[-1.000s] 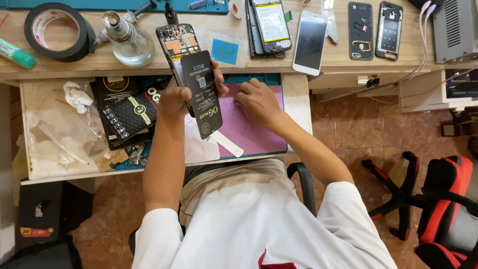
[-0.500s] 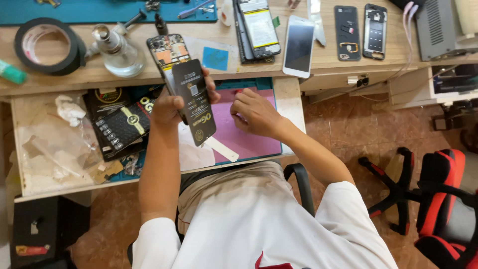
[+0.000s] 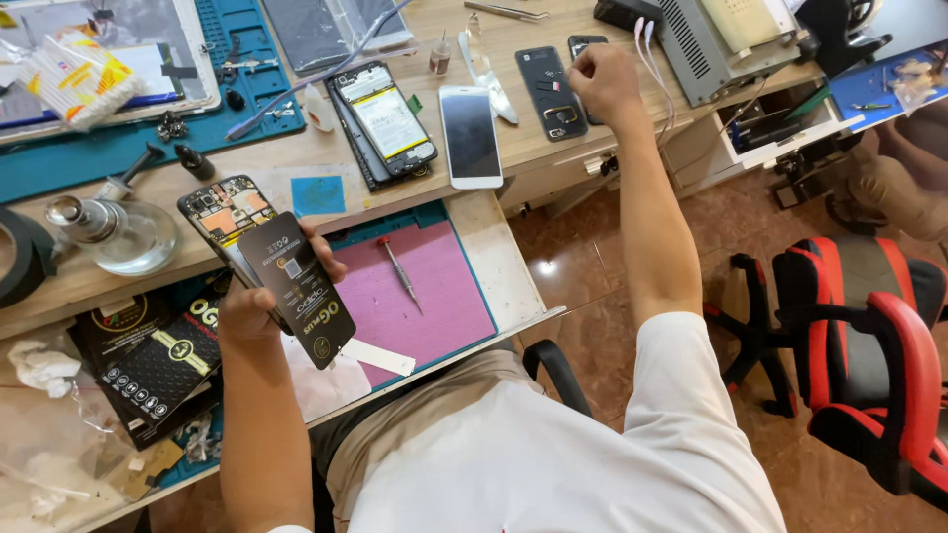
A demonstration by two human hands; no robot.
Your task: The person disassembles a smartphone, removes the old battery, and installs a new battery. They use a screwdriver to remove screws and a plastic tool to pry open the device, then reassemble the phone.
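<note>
Holding opened phone (image 3: pixel 225 219) and black strip (image 3: pixel 296 288) in left hand (image 3: pixel 259 308) grip, right hand (image 3: pixel 604 83) reaching — fingers curled, contents hidden.

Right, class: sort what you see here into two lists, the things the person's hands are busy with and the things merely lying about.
In hand:
- left hand holds an opened phone and a black flat packet
- right hand reaches a dark phone back on the bench

Lying about:
- white phone
- screwdriver on the pink mat
- glass burner
- tape roll

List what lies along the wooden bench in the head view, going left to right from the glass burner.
Glass burner → opened phone in the left hand → small blue square → phone with exposed battery → white phone → right hand → grey box.
</note>
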